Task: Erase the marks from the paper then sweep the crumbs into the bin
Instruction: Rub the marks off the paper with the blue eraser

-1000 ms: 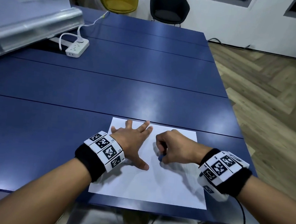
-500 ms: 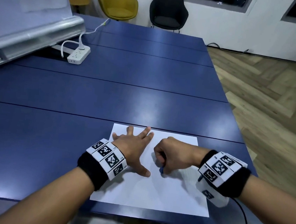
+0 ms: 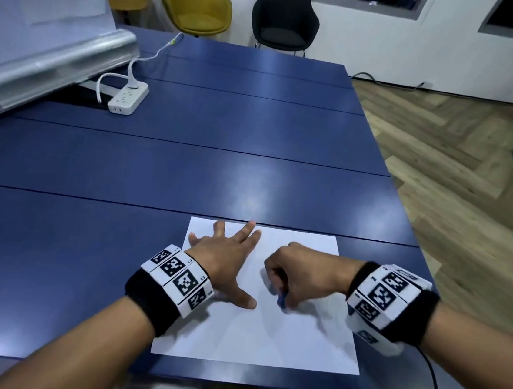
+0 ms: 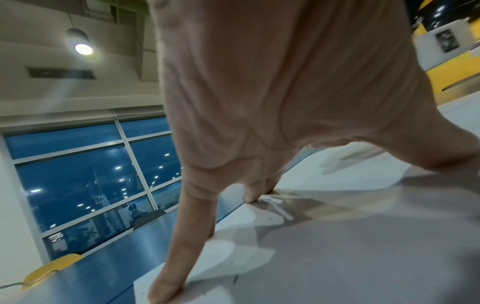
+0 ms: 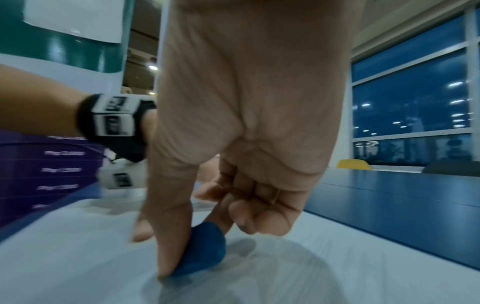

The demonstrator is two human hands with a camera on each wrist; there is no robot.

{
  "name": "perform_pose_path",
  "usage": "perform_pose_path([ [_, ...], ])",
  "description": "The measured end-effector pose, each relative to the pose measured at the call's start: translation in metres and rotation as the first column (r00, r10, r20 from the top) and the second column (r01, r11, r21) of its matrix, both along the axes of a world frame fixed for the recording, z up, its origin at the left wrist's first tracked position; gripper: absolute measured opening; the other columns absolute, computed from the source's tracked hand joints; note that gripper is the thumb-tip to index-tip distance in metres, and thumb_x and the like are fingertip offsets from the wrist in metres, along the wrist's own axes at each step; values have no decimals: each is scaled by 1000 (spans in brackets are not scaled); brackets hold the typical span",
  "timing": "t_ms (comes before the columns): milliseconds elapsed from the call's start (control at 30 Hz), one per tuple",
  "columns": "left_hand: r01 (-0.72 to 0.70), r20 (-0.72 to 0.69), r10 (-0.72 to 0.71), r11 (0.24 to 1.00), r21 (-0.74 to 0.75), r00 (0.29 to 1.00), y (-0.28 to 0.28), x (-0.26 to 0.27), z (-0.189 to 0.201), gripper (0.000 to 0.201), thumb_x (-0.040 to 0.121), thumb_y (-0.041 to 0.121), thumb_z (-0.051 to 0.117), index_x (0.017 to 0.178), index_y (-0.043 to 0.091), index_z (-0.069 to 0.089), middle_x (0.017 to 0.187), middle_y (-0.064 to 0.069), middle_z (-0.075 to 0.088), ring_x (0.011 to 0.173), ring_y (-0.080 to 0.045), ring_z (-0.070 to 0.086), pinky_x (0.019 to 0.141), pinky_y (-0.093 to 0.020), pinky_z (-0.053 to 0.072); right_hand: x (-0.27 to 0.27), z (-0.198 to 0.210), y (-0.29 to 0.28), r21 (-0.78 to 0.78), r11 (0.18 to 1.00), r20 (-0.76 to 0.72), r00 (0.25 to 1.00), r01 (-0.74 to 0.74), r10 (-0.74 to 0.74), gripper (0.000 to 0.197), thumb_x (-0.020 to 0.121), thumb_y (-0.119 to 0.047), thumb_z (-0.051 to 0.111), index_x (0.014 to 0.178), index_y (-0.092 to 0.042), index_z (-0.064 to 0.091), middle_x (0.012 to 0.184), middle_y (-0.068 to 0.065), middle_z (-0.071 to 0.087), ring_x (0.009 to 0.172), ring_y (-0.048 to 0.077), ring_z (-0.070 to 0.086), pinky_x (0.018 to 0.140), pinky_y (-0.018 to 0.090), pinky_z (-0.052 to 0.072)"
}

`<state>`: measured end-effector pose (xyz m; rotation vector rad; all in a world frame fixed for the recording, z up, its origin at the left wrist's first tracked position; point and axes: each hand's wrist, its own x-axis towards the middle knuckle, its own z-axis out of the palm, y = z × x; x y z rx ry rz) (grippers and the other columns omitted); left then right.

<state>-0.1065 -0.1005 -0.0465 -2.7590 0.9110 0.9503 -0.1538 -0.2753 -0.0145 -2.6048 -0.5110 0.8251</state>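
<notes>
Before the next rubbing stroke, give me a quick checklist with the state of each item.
1. Left hand pressing the paper flat, fingers spread: ok.
2. Right hand pinching the blue eraser: ok.
3. Eraser touching the paper: ok.
4. Paper fully on the table, clear of the near edge: ok.
5. Marks left to erase: cannot tell.
6. Bin within reach: cannot tell, none in view.
</notes>
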Motion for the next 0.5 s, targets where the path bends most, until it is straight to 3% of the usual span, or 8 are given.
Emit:
perform_pose_path([
  [67, 5, 6, -5, 1000, -3, 1000, 1, 0, 1, 129, 66, 73, 73, 154, 38, -15, 159, 21, -27, 147, -39, -7, 102, -72, 27, 17, 3, -2, 17, 997, 54, 996, 73, -74, 28, 62, -4, 79, 67, -18, 56, 68, -8, 67, 66, 10, 65, 62, 28, 53],
  [133, 5, 7, -5, 1000, 3, 1000, 1, 0, 2, 127, 66, 73, 72, 153, 43, -16, 159, 20, -27, 147, -38, -5, 102, -71, 28, 31, 4, -5, 89, 983, 81, 982, 162, -169, 32, 60, 2, 80, 67, -17, 55, 71, -5, 69, 65, 9, 68, 57, 22, 50],
  [233, 7, 4, -7, 1000, 12, 1000, -1, 0, 3, 128, 65, 74, 73, 153, 44, -15, 159, 20, -27, 147, -40, -7, 101, -71, 29, 19, 1, -4, 106, 985, 100, 984, 135, -146, 31, 62, 4, 76, 69, -19, 56, 73, -1, 72, 65, 5, 68, 57, 14, 48],
  [367, 5, -6, -5, 1000, 26, 1000, -2, -1, 3, 128, 66, 72, 74, 154, 40, -14, 159, 20, -29, 147, -40, -11, 105, -73, 24, -16, -3, 3, 37, 999, -35, 999, -5, 6, 24, 65, -1, 76, 74, -16, 60, 72, -3, 71, 67, 6, 67, 64, 24, 54],
  [500, 3, -4, -3, 1000, 0, 1000, 0, -1, 3, 128, 66, 72, 74, 153, 42, -14, 160, 20, -27, 148, -40, -9, 104, -73, 25, 10, 4, 4, 21, 997, 37, 996, 74, -75, 26, 61, -4, 79, 75, -16, 60, 72, -2, 71, 72, 11, 67, 66, 30, 55],
])
